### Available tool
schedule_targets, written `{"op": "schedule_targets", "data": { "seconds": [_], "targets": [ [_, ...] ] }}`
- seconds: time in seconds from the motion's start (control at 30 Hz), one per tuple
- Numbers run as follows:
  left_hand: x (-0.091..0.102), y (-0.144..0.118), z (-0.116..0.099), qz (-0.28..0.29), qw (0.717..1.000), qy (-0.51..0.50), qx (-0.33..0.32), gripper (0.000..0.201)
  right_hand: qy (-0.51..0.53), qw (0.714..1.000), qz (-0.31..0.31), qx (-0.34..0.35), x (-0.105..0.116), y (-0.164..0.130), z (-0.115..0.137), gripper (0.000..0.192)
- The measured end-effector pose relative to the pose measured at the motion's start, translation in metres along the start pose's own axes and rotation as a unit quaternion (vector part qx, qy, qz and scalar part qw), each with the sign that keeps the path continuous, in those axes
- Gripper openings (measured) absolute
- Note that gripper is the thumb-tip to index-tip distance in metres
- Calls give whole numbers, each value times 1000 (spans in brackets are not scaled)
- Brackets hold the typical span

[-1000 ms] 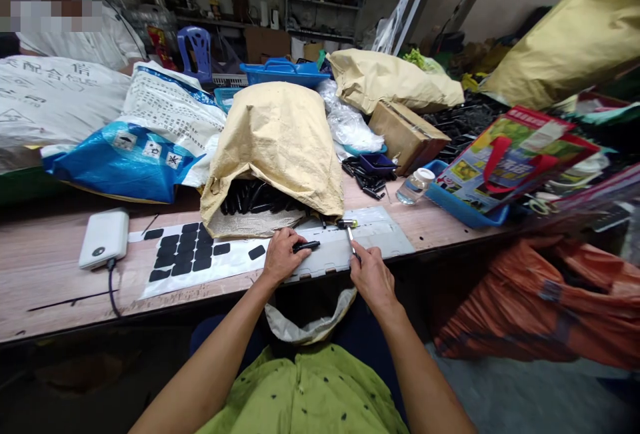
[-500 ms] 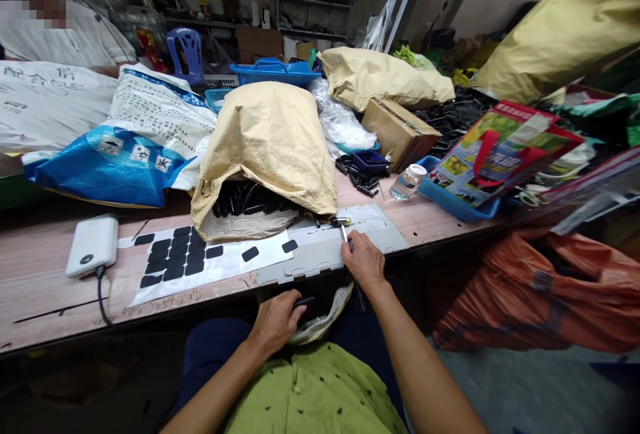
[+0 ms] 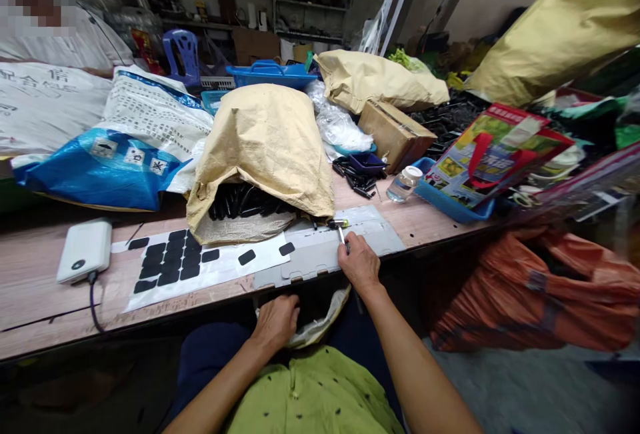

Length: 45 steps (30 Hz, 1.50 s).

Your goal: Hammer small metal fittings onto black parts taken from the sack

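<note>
The right hand [image 3: 357, 262] rested on the near edge of the bench [image 3: 45, 301], its fingers closed around the handle of a small hammer [image 3: 341, 229] whose metal head lay on the grey metal plate [image 3: 320, 251] in front of the person. The left hand [image 3: 276, 319] was down below the bench edge, at the mouth of a pale bag [image 3: 320, 321] hanging in the person's lap; its fingers were curled, but I could not tell whether it held anything.

Just left of the plate lay a white sheet [image 3: 220, 271] carrying rows of black pads [image 3: 170, 264], with two loose pads nearer the plate. Behind the plate, a tan sack [image 3: 265, 147] lay open toward the person, with black parts [image 3: 240, 201] showing in its mouth. A white power bank [image 3: 85, 251] with a dark cable sat at the left end of the bench. To the right stood a small clear bottle [image 3: 404, 183] beside a blue tray [image 3: 450, 201].
</note>
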<state>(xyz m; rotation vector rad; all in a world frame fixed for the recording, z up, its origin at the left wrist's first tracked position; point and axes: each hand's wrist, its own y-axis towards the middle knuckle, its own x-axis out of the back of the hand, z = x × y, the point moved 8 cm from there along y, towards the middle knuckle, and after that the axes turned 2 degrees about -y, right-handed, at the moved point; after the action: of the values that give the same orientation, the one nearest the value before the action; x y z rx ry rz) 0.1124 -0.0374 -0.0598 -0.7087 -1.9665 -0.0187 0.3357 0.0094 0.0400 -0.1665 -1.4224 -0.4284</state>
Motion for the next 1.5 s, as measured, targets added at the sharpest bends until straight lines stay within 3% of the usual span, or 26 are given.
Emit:
{"op": "schedule_targets", "data": {
  "seconds": [0.07,0.17,0.27,0.37,0.5,0.63,0.73,0.8,0.9,0.97,1.13,1.33,1.5],
  "targets": [
    [27,1,-26,-37,997,-45,-53,22,0,1000,0,-1,0,0,0,12],
    [93,20,-43,-177,976,-113,-52,30,-1,1000,-4,2,0,0,1,12],
    [153,63,-34,-279,951,-134,22,31,-3,1000,-5,4,0,0,1,12],
    [182,114,-16,-276,946,-121,123,30,-3,1000,-2,1,-1,0,0,12],
    [183,155,-2,-208,949,-104,213,40,0,1000,15,-5,-3,2,0,15],
    [180,154,-1,-200,951,-94,217,53,0,1000,29,-10,-4,4,-1,17],
    [180,131,-1,-218,960,-51,170,38,6,999,29,-13,-5,4,-2,18],
    [175,110,-5,-232,968,-16,92,28,9,1000,26,-12,-6,4,-2,18],
    [154,82,-15,-223,974,6,-42,19,14,1000,20,-9,-6,4,-2,18],
    [138,71,-16,-219,972,-1,-84,17,22,1000,15,-11,-6,4,-3,17],
    [122,68,-9,-267,956,-57,-107,18,82,996,20,-25,-4,5,-9,18],
    [123,73,-3,-257,955,-102,-106,17,197,978,-17,-62,2,-8,-17,19],
    [123,73,-4,-248,959,-96,-99,20,316,947,-38,49,13,-36,17,29]
  ]
}}
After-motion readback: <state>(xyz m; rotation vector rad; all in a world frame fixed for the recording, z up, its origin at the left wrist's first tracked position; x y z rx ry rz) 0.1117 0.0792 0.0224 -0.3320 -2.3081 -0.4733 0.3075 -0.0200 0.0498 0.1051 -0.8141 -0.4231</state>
